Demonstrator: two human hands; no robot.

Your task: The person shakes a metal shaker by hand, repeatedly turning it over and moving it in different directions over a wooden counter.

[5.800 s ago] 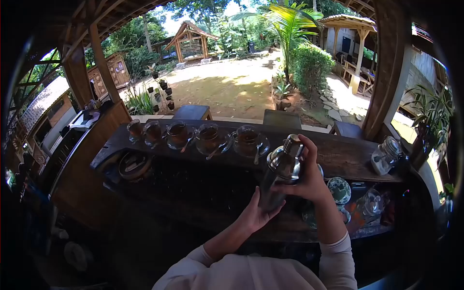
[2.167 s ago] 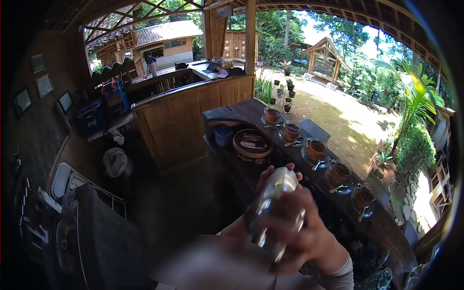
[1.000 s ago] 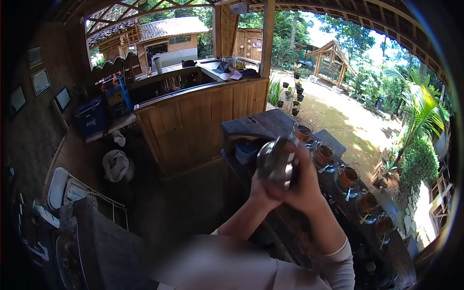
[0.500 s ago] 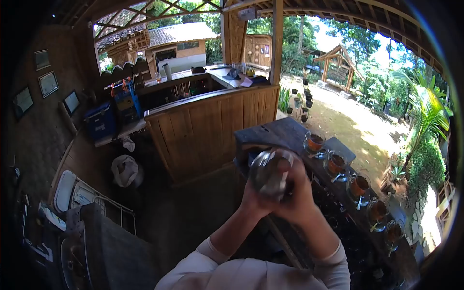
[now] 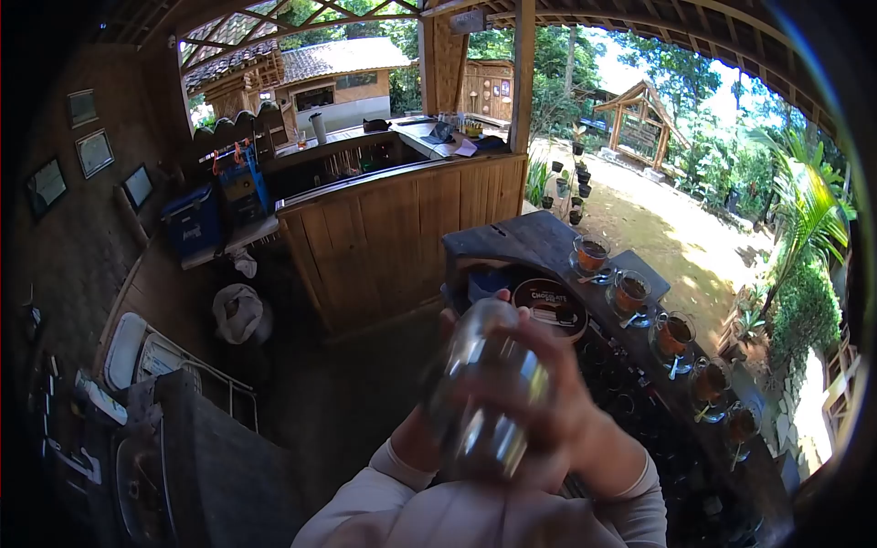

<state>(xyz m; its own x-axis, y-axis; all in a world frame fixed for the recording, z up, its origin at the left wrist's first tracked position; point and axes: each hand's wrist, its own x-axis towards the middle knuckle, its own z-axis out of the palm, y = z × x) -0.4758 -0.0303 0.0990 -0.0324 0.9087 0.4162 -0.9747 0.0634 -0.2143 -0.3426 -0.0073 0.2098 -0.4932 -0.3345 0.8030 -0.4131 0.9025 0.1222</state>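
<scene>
Your left hand [image 5: 423,427] and right hand [image 5: 585,422] wrap the metal shaker [image 5: 496,388] | it tilts before your chest, apart from the glass cups [image 5: 673,336] on the worktop [image 5: 512,239] | grip both ends firmly, lid secured.

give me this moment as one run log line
left hand: on metal shaker | right hand: gripping metal shaker | metal shaker: blurred | five glass cups: on dark counter | round tub: beyond hands

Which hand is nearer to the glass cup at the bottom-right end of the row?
Right. The right hand, on the metal shaker, is left of the glass cup; the left hand is farther left, across the shaker.
</scene>
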